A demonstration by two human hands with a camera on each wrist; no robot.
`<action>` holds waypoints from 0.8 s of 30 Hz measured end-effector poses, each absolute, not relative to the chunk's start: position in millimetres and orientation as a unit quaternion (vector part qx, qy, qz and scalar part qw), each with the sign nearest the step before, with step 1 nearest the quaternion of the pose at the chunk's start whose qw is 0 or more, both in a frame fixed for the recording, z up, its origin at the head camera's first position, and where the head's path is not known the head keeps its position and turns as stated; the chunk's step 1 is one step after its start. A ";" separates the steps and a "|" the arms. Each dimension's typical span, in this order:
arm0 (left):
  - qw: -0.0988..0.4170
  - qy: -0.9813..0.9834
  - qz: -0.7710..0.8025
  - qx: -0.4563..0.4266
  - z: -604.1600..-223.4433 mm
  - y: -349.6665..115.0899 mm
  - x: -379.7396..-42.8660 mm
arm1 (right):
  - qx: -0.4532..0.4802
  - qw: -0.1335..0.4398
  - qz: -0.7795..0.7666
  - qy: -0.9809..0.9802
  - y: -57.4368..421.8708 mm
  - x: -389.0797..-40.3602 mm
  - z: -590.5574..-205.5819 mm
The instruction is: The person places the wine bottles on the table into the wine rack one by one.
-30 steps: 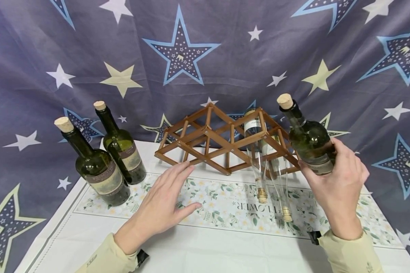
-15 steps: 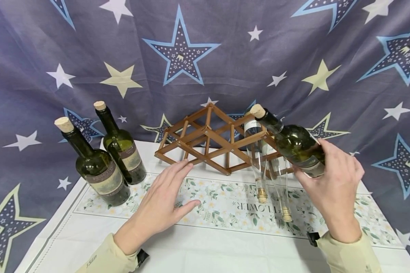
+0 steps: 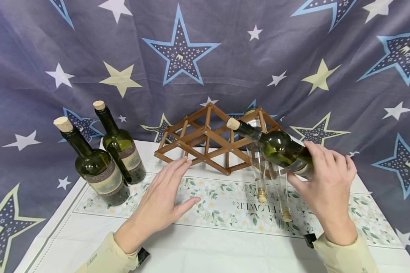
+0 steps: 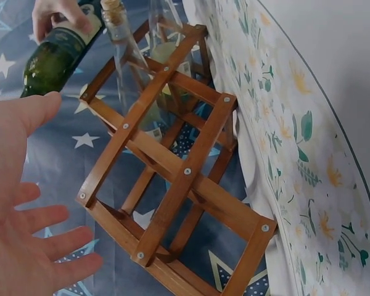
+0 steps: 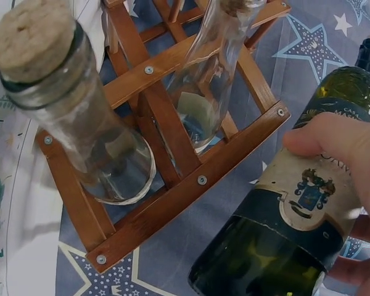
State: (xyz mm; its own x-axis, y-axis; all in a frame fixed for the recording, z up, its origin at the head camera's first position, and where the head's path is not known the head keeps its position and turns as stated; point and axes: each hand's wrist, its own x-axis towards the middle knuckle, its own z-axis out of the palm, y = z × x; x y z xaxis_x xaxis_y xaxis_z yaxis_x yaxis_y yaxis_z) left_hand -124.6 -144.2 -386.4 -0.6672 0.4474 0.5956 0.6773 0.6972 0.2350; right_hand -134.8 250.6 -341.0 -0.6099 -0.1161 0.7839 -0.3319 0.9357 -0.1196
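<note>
My right hand [image 3: 328, 185] grips a corked green wine bottle [image 3: 280, 148] by its labelled body, in front of the rack's right end. The bottle is tilted, cork up and to the left, and overlaps the rack in the head view. Its cream and dark blue label [image 5: 308, 179] shows in the right wrist view. My left hand [image 3: 160, 199] has its fingers spread near the front left of the wooden lattice wine rack [image 3: 206, 131] and holds nothing. Two clear corked bottles, one left [image 3: 258, 167] and one right [image 3: 284, 201], lie in the rack's right part with necks pointing forward.
Two corked green bottles, a front one [image 3: 104, 180] and a rear one [image 3: 128, 155], stand upright on the left. A flowered runner [image 3: 218, 204] covers part of the white tablecloth [image 3: 212, 250]. A star-patterned curtain [image 3: 205, 45] hangs behind the rack.
My right hand has shifted slightly left, and the green bottle has tipped from near upright toward the left, its cork now lower and over the rack. The left hand has hardly moved.
</note>
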 end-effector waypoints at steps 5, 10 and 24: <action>0.265 -0.880 -0.230 -0.322 -385.0 -142.9 -125.2 | 0.135 0.421 0.110 -0.890 247.4 -134.0 -340.3; 0.272 -0.874 -0.235 -0.326 -383.5 -142.1 -125.8 | 0.145 0.435 0.119 -0.881 241.5 -133.2 -339.8; 0.304 -0.858 -0.249 -0.331 -376.3 -139.6 -126.1 | 0.176 0.453 0.095 -0.869 227.9 -127.8 -335.3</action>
State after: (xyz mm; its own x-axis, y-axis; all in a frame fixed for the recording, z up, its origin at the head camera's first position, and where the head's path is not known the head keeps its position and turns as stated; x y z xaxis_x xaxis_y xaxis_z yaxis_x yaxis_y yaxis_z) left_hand -126.1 -139.6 -376.3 -0.5958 0.4172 0.6863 0.7200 0.6560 0.2262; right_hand -127.8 227.9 -335.3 -0.5273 -0.2208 0.8205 -0.3924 0.9198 -0.0047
